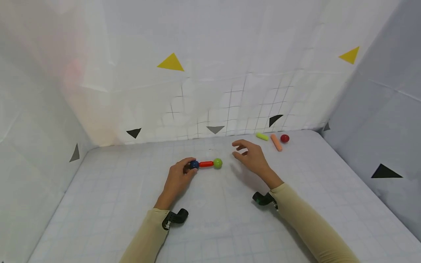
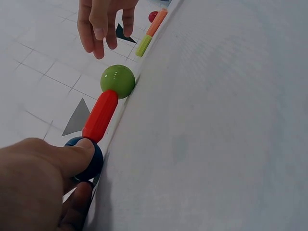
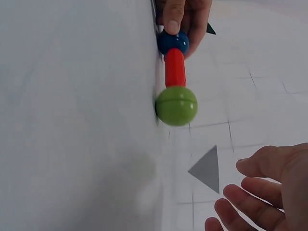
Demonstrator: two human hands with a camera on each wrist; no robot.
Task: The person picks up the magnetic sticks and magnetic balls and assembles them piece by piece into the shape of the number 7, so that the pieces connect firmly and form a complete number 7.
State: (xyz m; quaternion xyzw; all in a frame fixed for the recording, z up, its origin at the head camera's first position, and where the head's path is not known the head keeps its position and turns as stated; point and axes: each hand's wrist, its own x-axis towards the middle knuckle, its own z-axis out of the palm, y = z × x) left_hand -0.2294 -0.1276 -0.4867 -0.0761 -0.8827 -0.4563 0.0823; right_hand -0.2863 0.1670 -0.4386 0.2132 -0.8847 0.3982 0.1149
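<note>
With our left hand (image 1: 177,179) we pinch the blue ball (image 1: 194,164) between thumb and fingers. The red rod (image 1: 206,164) runs from it to the green ball (image 1: 217,163), touching both, near the middle of the white table (image 1: 210,215). Our right hand (image 1: 251,157) hovers to the right of the green ball, holding nothing, its thumb and fingers apart. Beyond it, near the back wall, we see the lime-green rod (image 1: 262,136), the orange rod (image 1: 276,142) and the red ball (image 1: 284,138).

Blue ball (image 1: 195,164) partly hidden, sleeves (image 1: 307,223) cut off below
</note>
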